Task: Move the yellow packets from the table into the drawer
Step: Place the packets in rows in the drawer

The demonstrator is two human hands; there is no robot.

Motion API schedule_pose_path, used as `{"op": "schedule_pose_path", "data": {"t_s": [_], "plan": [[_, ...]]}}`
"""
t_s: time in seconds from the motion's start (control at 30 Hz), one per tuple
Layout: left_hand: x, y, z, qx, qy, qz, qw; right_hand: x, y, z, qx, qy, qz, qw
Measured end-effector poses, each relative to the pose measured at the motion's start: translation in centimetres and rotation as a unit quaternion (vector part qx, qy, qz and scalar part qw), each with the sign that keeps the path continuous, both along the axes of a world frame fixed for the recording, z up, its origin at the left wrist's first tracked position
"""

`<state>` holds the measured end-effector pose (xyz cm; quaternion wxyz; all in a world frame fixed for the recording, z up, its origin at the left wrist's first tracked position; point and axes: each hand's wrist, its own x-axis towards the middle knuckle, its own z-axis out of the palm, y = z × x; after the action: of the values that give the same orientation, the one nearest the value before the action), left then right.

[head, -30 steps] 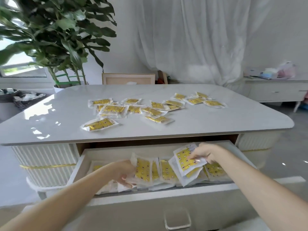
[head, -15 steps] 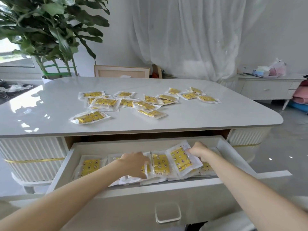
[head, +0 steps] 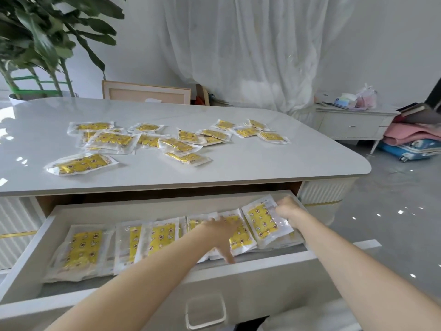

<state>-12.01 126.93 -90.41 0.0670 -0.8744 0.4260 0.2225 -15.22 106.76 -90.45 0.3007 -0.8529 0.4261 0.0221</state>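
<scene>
Pinching a yellow packet point(head: 262, 222), right hand point(head: 287, 209) sits inside drawer point(head: 143, 209).

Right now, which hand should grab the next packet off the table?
Probably the left hand: its fingers lie flat on the drawer's packets, holding nothing, and the nearest table packet lies on its side. The right hand is pinching the tilted packet.

no word, label or number can be read; the print on the clear plastic packets with yellow patterned fronts point(head: 261, 220) is too small and blurred.
</scene>
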Motion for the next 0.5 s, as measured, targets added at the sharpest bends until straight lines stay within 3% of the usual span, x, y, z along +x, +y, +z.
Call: {"op": "schedule_pose_path", "data": {"t_s": [0.27,0.4,0.5], "plan": [[1.6,-0.5,-2.2,0.016,-0.042,-0.013,0.999,0.1,0.2,-0.5,-0.008,0.009,0.032,0.999],[1.9,0.1,-2.1,0.001,-0.020,-0.009,1.000,-0.6,0.7,0.3,-0.079,-0.006,0.089,0.993],[2.0,0.6,-2.0,0.000,-0.010,-0.001,1.000,-0.9,1.8,0.6,-0.040,0.030,0.185,0.981]]}}
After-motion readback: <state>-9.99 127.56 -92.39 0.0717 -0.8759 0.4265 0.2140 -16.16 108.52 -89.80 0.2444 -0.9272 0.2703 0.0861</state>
